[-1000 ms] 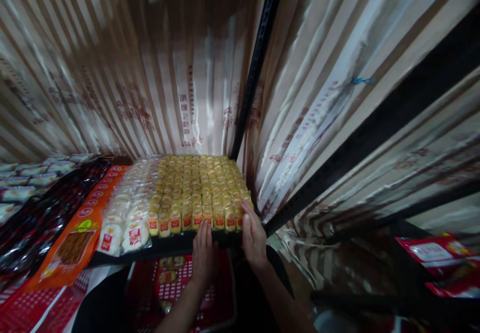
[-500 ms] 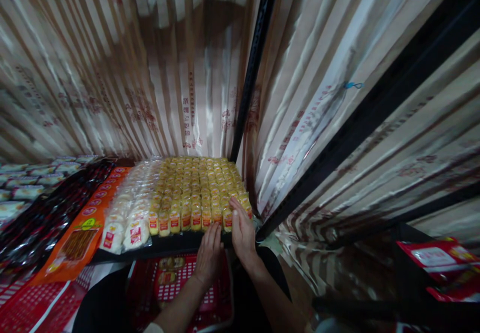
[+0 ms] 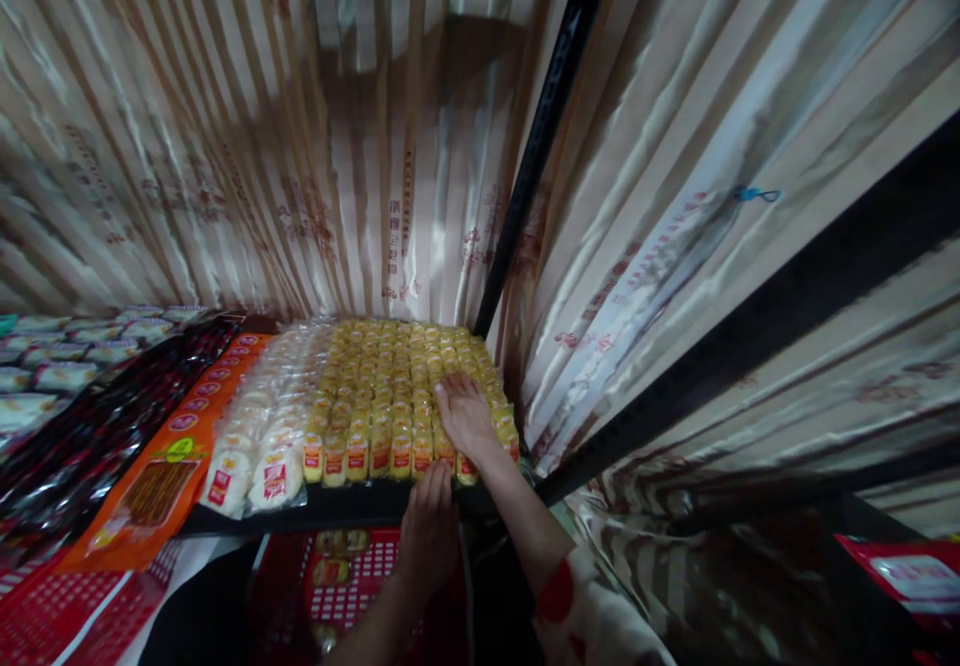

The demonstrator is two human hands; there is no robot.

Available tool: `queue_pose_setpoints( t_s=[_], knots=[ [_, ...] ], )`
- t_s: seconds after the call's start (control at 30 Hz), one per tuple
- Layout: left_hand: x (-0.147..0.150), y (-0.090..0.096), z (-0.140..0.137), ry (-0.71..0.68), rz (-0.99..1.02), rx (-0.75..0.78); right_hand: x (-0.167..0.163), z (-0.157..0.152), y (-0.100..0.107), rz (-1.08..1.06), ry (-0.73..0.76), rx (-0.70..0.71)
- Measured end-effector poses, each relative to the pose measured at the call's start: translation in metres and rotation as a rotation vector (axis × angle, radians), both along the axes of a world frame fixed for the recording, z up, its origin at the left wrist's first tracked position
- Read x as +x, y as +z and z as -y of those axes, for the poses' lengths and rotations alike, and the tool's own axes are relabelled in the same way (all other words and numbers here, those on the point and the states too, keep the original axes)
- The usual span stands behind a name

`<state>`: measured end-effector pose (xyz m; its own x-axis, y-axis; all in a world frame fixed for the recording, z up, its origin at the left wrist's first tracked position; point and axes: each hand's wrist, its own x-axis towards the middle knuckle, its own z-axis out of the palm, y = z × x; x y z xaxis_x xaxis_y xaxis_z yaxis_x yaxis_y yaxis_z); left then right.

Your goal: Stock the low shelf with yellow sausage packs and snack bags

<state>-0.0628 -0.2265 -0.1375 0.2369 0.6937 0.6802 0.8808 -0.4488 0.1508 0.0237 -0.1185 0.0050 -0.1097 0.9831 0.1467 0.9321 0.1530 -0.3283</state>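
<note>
The person's right hand point(image 3: 465, 414) lies flat and open atop rows of small yellow plastic-wrapped packets point(image 3: 375, 396) on a black shelf point(image 3: 345, 502); the left hand point(image 3: 429, 521), fingers extended, is at their front edge.

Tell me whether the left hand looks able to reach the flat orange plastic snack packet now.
Probably yes: the left hand is at the front of the black shelf, and nothing covers the packet; the clear-wrapped round white cakes between them leave the front free.
</note>
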Motion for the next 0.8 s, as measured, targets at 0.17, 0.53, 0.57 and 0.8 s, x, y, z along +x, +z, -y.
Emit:
queue_pose_setpoints(
  t_s=[0.17, 0.53, 0.57, 0.8],
  knots=[
    [0.001, 0.008, -0.003, -0.032, 0.011, 0.028, -0.006, -0.004, -0.001, 0.092, 0.029, -0.03],
    [0.002, 0.013, -0.003, 0.01, -0.005, 0.023, -0.013, -0.042, -0.003, 0.124, 0.01, -0.094],
    [0.002, 0.013, -0.003, 0.017, 0.0, 0.019, -0.014, -0.045, -0.002, 0.118, 0.006, -0.089],
    [0.007, 0.011, -0.004, 0.039, 0.065, -0.002, -0.016, -0.071, -0.001, 0.167, 0.027, -0.113]
  ],
)
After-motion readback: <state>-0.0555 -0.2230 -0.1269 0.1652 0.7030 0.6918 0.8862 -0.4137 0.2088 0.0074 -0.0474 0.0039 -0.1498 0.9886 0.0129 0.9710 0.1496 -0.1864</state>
